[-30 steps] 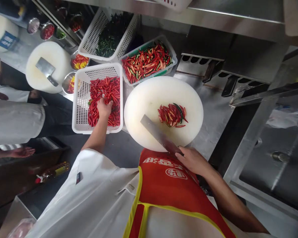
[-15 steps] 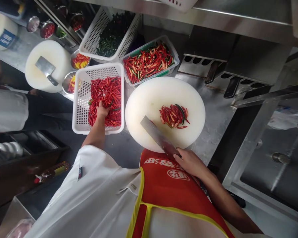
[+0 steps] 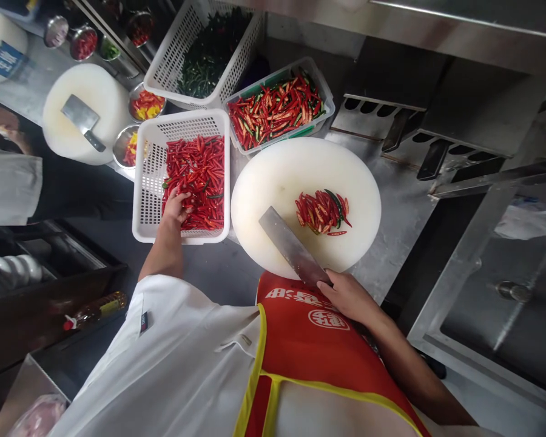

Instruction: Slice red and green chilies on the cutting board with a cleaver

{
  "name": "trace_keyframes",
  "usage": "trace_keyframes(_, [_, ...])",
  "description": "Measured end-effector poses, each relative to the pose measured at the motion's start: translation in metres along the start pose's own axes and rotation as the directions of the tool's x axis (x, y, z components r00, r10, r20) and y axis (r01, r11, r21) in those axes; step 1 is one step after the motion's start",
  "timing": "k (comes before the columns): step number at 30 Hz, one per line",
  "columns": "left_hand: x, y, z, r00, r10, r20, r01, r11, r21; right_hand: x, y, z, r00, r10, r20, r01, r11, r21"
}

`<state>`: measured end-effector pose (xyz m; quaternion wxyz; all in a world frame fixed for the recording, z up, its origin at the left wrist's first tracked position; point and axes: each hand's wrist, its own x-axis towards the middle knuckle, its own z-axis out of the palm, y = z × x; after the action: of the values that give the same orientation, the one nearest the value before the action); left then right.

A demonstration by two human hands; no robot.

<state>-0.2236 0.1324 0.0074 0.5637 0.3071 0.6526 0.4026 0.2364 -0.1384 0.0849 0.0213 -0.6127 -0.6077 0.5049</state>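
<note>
My left hand (image 3: pixel 176 206) reaches into a white slotted basket (image 3: pixel 146 182) and its fingers are curled on red chillies (image 3: pixel 199 176) at the pile's near left edge. My right hand (image 3: pixel 348 297) grips the handle of a cleaver (image 3: pixel 290 246), whose blade lies across the near part of a round white cutting board (image 3: pixel 277 176). A small heap of red chillies with a green one (image 3: pixel 323 211) sits on the board to the right of the blade.
A clear tub of cut red and green chillies (image 3: pixel 277 106) and a white basket of dark green chillies (image 3: pixel 204 51) stand behind the board. At far left lie a second round board with a cleaver (image 3: pixel 79 115), small steel bowls, and another person's sleeve (image 3: pixel 9 185). A steel sink (image 3: pixel 505 291) is on the right.
My left hand has slid toward me and to the left inside the basket of red chillies. The right hand and cleaver have barely moved. The person at left has shifted away.
</note>
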Motion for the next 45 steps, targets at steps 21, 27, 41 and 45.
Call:
trace_keyframes(21, [-0.057, 0.050, 0.024, 0.974, 0.109, 0.200, -0.027, 0.927, -0.374, -0.007, 0.010, -0.016, 0.988, 0.100, -0.120, -0.088, 0.990, 0.106])
trace_keyframes(27, [-0.083, 0.065, 0.086, 0.874, 0.079, 0.479, -0.027, 0.993, -0.115, -0.005, 0.024, -0.008, 0.996, 0.073, -0.058, -0.062, 0.982, 0.178])
trace_keyframes(41, [-0.104, -0.004, 0.228, 0.785, 0.332, 0.523, -0.573, 0.066, 0.817, -0.026, 0.014, -0.019, 0.985, 0.028, -0.169, -0.039, 0.998, -0.058])
trace_keyframes(45, [-0.099, -0.007, 0.216, 0.765, 0.407, 0.500, -0.570, 0.066, 0.819, -0.028, 0.015, -0.020, 0.991, 0.011, -0.132, -0.029, 0.990, -0.135])
